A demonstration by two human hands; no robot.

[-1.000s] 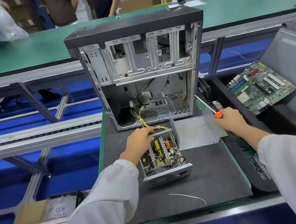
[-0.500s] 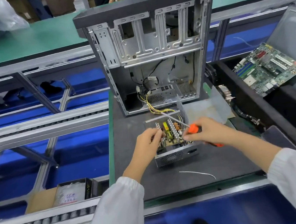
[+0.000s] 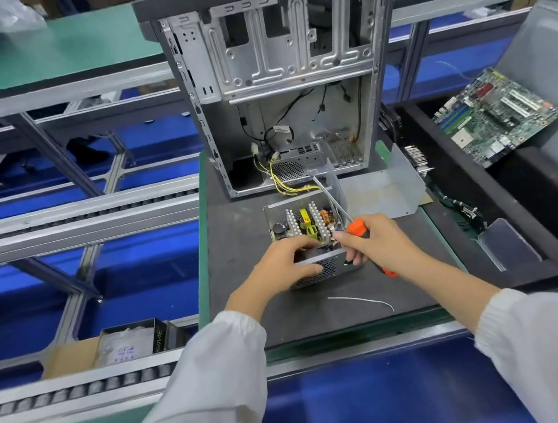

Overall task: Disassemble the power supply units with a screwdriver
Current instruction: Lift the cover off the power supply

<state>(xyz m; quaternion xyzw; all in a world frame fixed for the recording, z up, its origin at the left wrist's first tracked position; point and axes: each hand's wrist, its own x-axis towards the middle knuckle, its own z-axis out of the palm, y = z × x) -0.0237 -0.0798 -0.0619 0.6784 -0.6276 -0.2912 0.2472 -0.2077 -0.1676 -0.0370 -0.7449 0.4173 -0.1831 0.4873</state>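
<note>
Since its lid is already off and the board with its heat sinks lies bare, the supply (image 3: 310, 232) looks partly stripped, though much is left to do. It sits on the dark mat of the table (image 3: 237, 250), just in front of the open case (image 3: 278, 84), with yellow wires (image 3: 285, 183) running from it back into the case. A loose metal cover (image 3: 385, 189) lies just to its right, likely the removed lid. The left hand (image 3: 286, 262) grips the near wall, fingers curled over the top edge and thumb on the mesh face. The right hand (image 3: 377, 242) has its fingers clamped on the orange handle of the screwdriver (image 3: 346, 214), whose shaft slants up over the board toward the far wall; whether the tip sits on a screw I cannot tell. By my reading, the board remains fixed in its tray and the wires remain attached, so freeing the board comes next. A motherboard (image 3: 495, 116) rests in a bin well to the right.
</note>
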